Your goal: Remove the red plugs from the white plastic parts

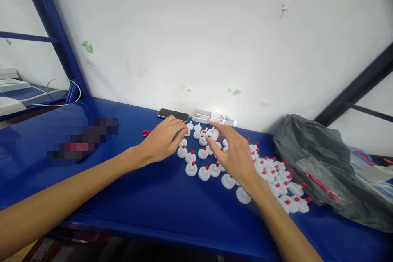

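caps (191, 169) around right hand (236, 153); others beside left hand (166, 137)

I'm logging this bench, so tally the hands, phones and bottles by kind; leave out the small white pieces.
Hands: 2 (left hand, right hand)
Phone: 1
Clear bottle: 1
Total: 4

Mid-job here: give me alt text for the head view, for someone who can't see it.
A person's left hand and right hand reach over white caps, many red-tipped, on a blue table; one cap shows between the right thumb and fingers. Behind lie a phone and clear bottle; a dark bag is at right.
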Demonstrator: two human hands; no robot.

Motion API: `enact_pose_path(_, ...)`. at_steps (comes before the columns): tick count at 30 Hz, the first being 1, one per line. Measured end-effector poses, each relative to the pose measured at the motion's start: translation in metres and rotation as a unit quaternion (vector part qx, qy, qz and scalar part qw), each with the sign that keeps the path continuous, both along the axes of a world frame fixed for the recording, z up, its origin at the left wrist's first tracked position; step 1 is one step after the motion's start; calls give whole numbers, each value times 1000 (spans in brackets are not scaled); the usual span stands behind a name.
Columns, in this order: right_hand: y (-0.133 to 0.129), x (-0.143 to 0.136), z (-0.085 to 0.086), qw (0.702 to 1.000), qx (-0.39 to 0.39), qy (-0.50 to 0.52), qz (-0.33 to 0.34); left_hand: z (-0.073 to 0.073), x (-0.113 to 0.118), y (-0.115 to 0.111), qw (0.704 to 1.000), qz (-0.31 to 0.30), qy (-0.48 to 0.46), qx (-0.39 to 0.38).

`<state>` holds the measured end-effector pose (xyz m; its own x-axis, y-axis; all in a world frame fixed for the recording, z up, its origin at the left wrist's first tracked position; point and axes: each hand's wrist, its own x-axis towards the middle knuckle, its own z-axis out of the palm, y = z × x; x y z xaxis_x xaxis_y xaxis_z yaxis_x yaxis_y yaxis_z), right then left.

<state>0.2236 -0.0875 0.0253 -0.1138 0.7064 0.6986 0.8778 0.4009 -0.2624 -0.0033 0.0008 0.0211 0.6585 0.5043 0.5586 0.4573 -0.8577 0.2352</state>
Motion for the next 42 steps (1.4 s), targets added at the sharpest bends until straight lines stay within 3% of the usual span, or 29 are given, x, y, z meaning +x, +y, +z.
enact_pose_path(6,2,13,2,999,-24,17,-40,-8,-9,23,988,109,90,67)
enact_pose_path(11,4,20,2,1000,-24,2,-13,-5,-23,42,975,162,144,53)
enact_pose_path(15,2,24,7,996,-85,-13,5,1,-30,50,961,195,194,34)
enact_pose_path(22,-3,34,12,970,-228,1,83,-6,-30,49,955,179,235,3)
enact_pose_path(27,0,35,9,968,-231,-44,83,-14,-30,53,960,162,227,-6)
enact_pose_path(42,4,33,3,967,-238,-73,62,-14,-27,51,973,137,187,-13)
